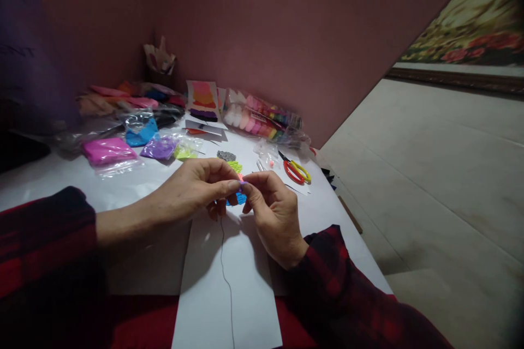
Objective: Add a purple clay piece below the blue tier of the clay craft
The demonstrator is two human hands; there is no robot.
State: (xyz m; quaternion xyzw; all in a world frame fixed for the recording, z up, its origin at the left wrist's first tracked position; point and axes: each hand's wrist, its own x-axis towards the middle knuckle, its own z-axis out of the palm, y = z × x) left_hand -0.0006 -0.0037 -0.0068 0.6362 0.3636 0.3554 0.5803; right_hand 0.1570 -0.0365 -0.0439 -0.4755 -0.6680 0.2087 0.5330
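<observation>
My left hand [192, 188] and my right hand [276, 215] meet over a white sheet of paper [204, 289]. Between thumb and fingertips, both pinch a small piece of purple modelling clay [242, 186], mostly covered by the fingers. Behind and below the hands, textured clay patches show on the paper: a grey one [226, 156], a yellow-green one [234, 166] and a blue one [234, 199]. A bit of orange-pink shows too, partly hidden. A thin dark wavy line [224, 267] runs down the sheet from there; whether drawn or a thread, I cannot tell.
Bags of pink [108, 151], purple [159, 147], blue [142, 132] and yellow-green clay [186, 148] lie at the left. Scissors [295, 170] with red and yellow handles rest at the right. Behind are a colour sample card [203, 101] and a long pack of colours [257, 120] near the wall.
</observation>
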